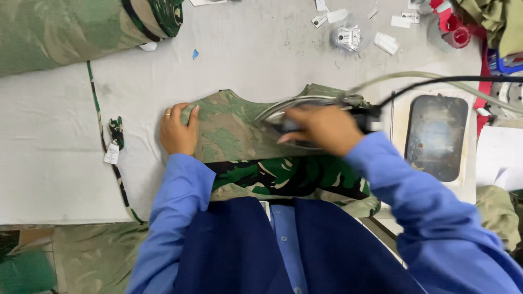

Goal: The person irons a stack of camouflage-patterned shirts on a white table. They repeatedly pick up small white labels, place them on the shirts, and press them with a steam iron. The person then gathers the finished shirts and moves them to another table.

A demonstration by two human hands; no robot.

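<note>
One camouflage fabric piece (229, 133) lies flat mid-bench, long axis running left to right. I've got one iron (297, 111) on its right half, my right hand (321, 129) clenched round the handle; my left hand (178, 129), grip released, presses flat on the cloth's left edge, fingers spread on the grey bench (261, 54).

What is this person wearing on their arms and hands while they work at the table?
Both arms are covered by long, light blue shirt sleeves that reach the wrists. Over the shirt sits a dark navy sleeveless vest, with the shirt's button placket showing down its middle. The hands are bare, with no gloves. The left hand has a thin ring on one finger; the right hand shows no jewellery that can be made out.
</note>
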